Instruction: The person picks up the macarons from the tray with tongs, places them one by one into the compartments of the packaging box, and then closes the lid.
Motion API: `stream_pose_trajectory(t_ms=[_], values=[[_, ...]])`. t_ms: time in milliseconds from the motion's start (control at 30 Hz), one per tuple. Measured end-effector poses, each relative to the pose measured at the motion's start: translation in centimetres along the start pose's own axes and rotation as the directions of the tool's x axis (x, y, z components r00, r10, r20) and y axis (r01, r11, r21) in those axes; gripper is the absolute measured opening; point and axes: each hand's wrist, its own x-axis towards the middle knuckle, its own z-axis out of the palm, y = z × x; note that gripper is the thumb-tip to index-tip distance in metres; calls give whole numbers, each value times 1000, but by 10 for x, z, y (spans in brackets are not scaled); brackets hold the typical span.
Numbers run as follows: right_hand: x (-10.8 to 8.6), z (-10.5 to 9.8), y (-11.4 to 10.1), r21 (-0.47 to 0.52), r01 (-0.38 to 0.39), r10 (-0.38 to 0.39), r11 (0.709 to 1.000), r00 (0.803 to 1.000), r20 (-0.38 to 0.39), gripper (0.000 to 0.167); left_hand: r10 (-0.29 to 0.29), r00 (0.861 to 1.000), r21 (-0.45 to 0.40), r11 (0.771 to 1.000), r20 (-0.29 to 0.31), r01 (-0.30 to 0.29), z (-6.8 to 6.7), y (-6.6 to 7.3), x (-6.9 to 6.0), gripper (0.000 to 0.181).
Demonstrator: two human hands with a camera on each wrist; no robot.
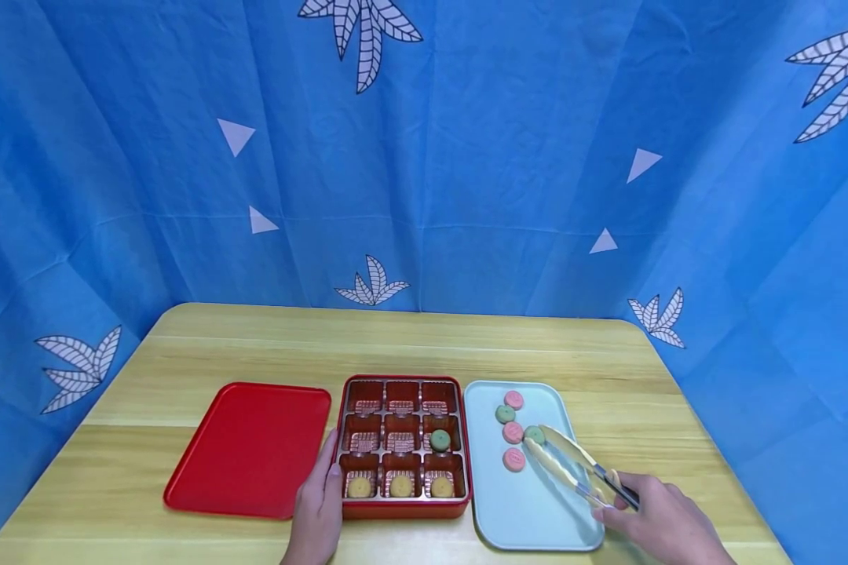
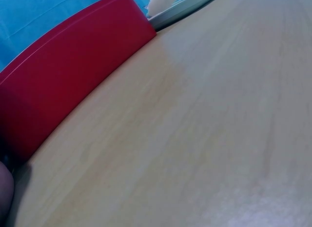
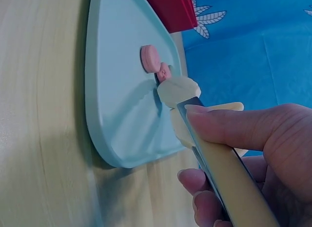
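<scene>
While your straight-fingered left hand (image 1: 318, 494) touches the square red box (image 1: 403, 511), your right hand (image 1: 667, 518) clamps fingers round cream-tipped metal tongs (image 1: 558, 471).

Pink cookies (image 1: 514, 460), green cookies (image 1: 505, 413), pale-blue tray (image 1: 509, 506); red box (image 1: 403, 511) at its nine o'clock, white-leaf-patterned blue curtain (image 1: 495, 173) at twelve.

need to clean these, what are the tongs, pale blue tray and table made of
Tongs: likely metal frame (grey, shiny edges), matte cream tips, perhaps silicone or plastic. Pale blue tray: probably smooth plastic, from its even colour and rounded rim. Table: streaky grain and soft sheen suggest wood or laminate.
</scene>
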Motion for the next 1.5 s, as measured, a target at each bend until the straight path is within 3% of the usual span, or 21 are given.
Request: stream_pose_trajectory(t_ms=[400,867,1500], values=[[-9,-6,-22,-27,77,-79,997,994,-76,26,10,1000,2,1000,6,-10,0,-1,0,46],[-9,-7,-47,-20,112,-113,994,989,-91,25,-32,999,8,999,10,32,-2,3,-1,46],[-7,-1,-92,6,206,-204,979,974,-97,24,5,1000,-4,1000,3,-5,0,2,0,46]])
